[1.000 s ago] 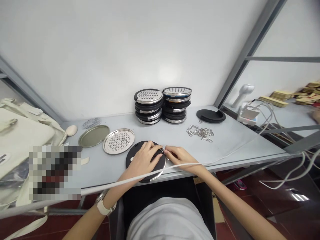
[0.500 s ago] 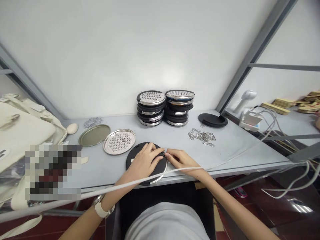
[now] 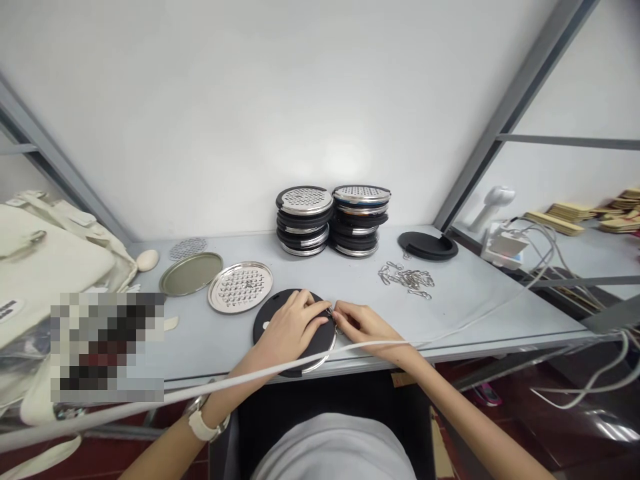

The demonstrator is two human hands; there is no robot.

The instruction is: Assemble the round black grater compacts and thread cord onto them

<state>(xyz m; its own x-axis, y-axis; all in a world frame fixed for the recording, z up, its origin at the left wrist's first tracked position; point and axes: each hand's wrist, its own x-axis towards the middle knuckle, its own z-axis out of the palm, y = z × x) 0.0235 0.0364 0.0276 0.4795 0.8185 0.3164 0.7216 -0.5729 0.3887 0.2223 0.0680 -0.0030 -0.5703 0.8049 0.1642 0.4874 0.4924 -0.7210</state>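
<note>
A round black grater holder (image 3: 265, 313) with a silver rim along its lower right lies at the table's front edge. My left hand (image 3: 294, 327) rests across its top, thumb and forefinger closed at the right edge. There, my right hand (image 3: 367, 325) pinches a small metal clip (image 3: 329, 311), mostly covered by the fingertips. Whether the clip is hooked to the holder cannot be made out. Up and to the right lies a loose pile of similar metal clips (image 3: 415, 280). Left of the holder is a silver grater disc (image 3: 241, 288), beside an olive-green round lid (image 3: 191, 275).
Two stacks of black-and-silver graters (image 3: 305, 221) stand against the wall. A black round holder (image 3: 427, 245) lies at the right. A white cable (image 3: 240, 375) crosses above my forearms. A cream bag (image 3: 55, 260) fills the left, near a white egg-shaped object (image 3: 147, 260).
Both hands stay at the holder's right edge, with only a slight shift of the fingers. The whole view has moved a little, so things sit slightly lower.
</note>
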